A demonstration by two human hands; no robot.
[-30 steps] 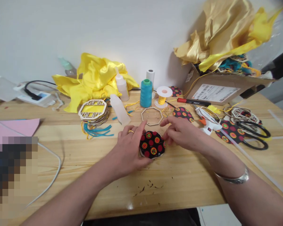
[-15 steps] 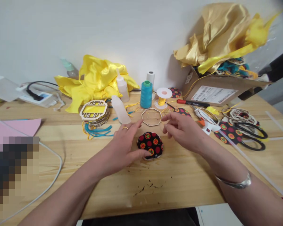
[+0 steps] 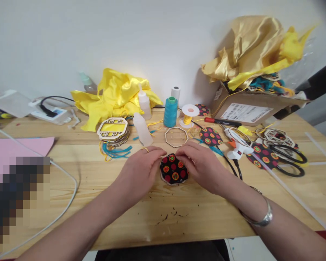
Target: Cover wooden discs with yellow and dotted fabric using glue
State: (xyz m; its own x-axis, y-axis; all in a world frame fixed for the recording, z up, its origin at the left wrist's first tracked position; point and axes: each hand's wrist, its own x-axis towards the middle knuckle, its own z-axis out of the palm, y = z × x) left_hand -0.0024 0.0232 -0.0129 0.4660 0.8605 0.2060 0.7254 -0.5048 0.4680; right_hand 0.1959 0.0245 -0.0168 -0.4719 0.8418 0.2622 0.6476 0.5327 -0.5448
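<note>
A rounded piece of black floral fabric lies on the table in front of me, with a pale rim of backing showing under its left and lower edges. My left hand is closed at its upper left edge, thumb and fingers pinched together. At the upper right edge my right hand pinches the same fabric. Just beyond them lies an octagonal wooden frame, touched by neither hand. Both hands partly cover the fabric's sides.
Behind stand a blue thread cone, a yellow cord spool and squeeze bottles. Stacked lattice frames lie left. On the right are a glue gun, black-handled scissors and a cardboard box. Dark scraps lie near the front.
My right hand has come down from beside the wooden frame to the fabric's upper right edge. My left thumb has left the fabric's lower part and my left fingers now pinch its upper left.
</note>
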